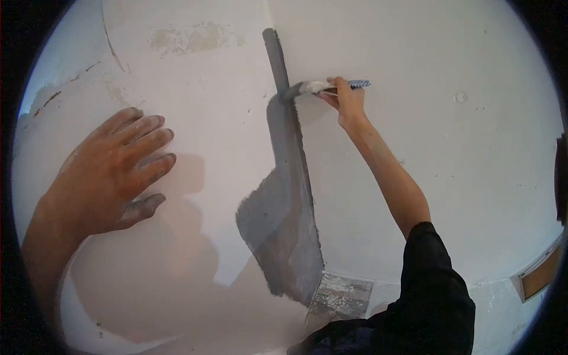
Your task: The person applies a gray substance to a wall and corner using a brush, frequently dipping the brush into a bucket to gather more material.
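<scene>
My right hand (346, 102) grips a paintbrush (310, 88), its whitish, paint-smeared body toward the left and a blue-and-white patterned handle end sticking out to the right. Grey-coated bristles meet the dark grey paint (278, 207) along the corner of the wall. This paint runs as a narrow strip at the top and widens into a broad patch lower down. On the left, my left hand (121, 171) is open, fingers spread, over the pale wall (207, 112). Whitish-grey smears cover its fingertips, and nothing is held in it.
A patch of brownish tiled floor (343, 296) shows at the bottom, below the painted strip. The wall at upper left has a crack (109, 41) and a rough beige patch (192, 38). A brown wood-toned panel (543, 272) is at lower right.
</scene>
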The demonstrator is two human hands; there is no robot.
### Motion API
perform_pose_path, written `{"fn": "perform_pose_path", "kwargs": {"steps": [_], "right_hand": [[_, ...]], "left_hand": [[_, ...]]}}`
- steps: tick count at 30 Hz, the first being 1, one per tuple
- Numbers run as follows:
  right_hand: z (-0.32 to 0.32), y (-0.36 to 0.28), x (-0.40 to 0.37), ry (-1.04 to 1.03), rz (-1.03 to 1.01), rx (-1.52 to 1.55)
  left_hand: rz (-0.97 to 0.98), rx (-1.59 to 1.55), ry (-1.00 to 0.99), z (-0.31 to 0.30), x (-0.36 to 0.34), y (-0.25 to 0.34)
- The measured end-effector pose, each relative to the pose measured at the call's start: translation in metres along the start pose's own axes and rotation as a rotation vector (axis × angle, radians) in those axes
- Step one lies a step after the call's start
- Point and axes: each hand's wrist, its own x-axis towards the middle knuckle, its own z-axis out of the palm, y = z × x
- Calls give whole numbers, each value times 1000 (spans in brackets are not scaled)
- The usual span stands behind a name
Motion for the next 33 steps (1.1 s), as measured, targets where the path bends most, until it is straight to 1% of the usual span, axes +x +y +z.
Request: {"fn": "perform_pose_path", "kwargs": {"steps": [2,5,8,11,14,15,17,20,24,27,30,33], "right_hand": [[7,0,11,21,35,75],[18,-2,14,-14,43,43],[25,-3,12,-7,29,28],[42,-3,27,-25,55,128],[63,-16,35,9,18,112],[63,-21,32,3,-26,115],[56,-27,23,-14,-116,118],[34,-18,-6,5,-147,44],[38,2,-9,79,-53,-1],[59,5,4,72,-21,58],[66,-3,13,103,-24,139],[50,-13,-4,30,-203,177]], "left_hand": [[4,-6,-5,-1,0,0],[9,-28,-11,-3,-1,-1],[14,-32,-10,-3,-2,-2],[-3,-13,-16,-2,0,0],[-20,11,-37,-3,0,2],[-15,15,-33,-2,0,1],[-5,17,-27,-3,-1,0],[-2,0,-24,-3,-2,-1],[-5,-4,-35,-3,0,0],[-7,-12,-39,-5,0,-1],[1,-28,-37,-7,0,0],[21,-35,-26,-5,0,-2]]}}
